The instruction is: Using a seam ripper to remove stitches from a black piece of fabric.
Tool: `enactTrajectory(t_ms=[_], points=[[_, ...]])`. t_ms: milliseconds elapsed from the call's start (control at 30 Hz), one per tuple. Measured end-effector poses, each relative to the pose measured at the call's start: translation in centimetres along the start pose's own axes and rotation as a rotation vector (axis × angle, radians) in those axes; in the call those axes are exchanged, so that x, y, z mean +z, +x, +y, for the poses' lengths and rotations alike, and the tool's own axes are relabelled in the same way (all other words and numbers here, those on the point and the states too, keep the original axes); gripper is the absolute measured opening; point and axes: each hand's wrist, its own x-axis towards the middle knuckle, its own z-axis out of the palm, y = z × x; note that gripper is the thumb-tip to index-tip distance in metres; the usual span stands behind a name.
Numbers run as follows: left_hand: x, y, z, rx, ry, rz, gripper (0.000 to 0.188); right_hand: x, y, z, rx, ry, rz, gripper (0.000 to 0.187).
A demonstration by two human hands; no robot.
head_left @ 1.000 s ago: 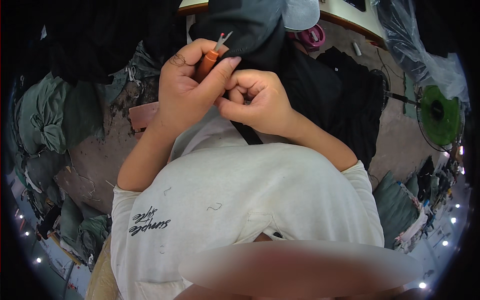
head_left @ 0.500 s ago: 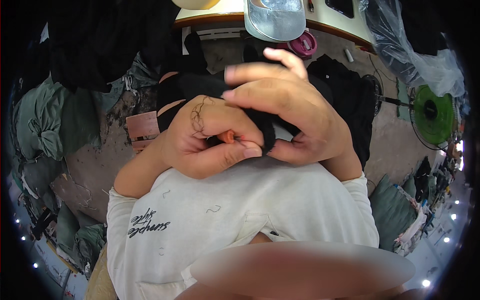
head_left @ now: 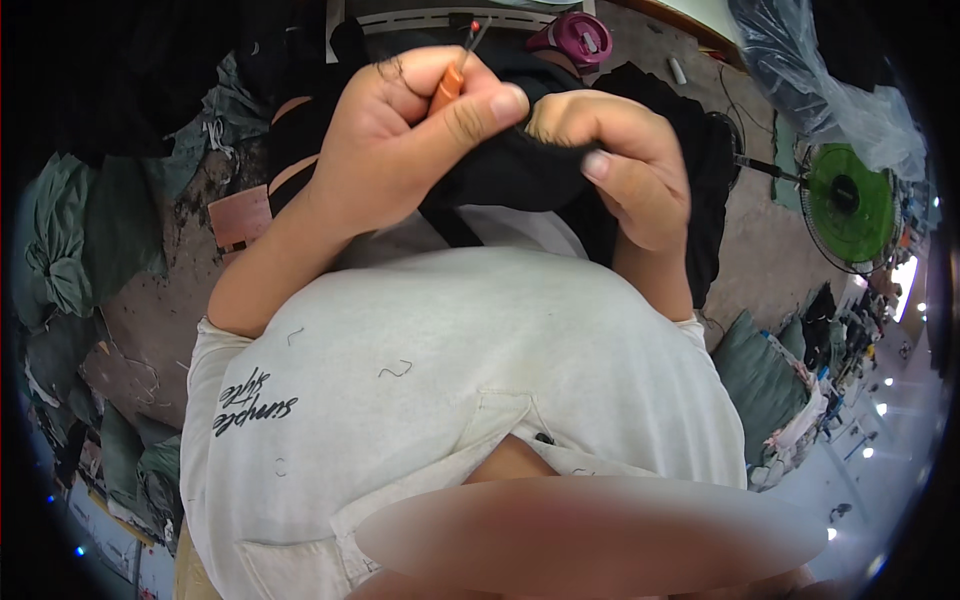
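In my left hand is a seam ripper with an orange handle. Its forked metal end with a red ball tip points up, away from me. The thumb and forefinger of that hand also meet at the edge of a black cloth. Dark loose thread clings to the knuckles. Curled fingers of my right hand grip the same cloth a little to the right, so a stretch of its edge runs between both hands. The rest of the cloth hangs over my lap, and some of it is hidden behind my hands.
A magenta lidded cup stands beyond my hands. To the right are a green-bladed fan and clear plastic sheeting. Green cloth bundles lie at the left, near a pinkish board.
Both hands have moved up and away from my chest. The seam ripper now points upward. My right hand has come down from above the left and closed on the cloth.
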Motion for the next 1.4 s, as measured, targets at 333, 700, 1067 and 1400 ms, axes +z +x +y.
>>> enactTrajectory(t_ms=[333,700,1067,1400], points=[[-2.7,-0.7,0.5,0.015,0.174,0.339,0.023,3.0,1.1,2.3,0.277,-0.031,0.315,0.013],[-3.1,-3.8,1.6,-0.205,0.269,-0.13,0.047,3.0,1.5,3.2,0.283,0.056,0.327,0.016],[-3.5,-2.8,1.4,-0.227,0.35,-0.146,0.043,2.8,1.6,3.2,0.273,0.011,0.374,0.016],[-3.9,-2.8,0.8,-0.21,0.24,-0.104,0.043,2.7,1.7,3.2,0.208,-0.136,0.32,0.012]])
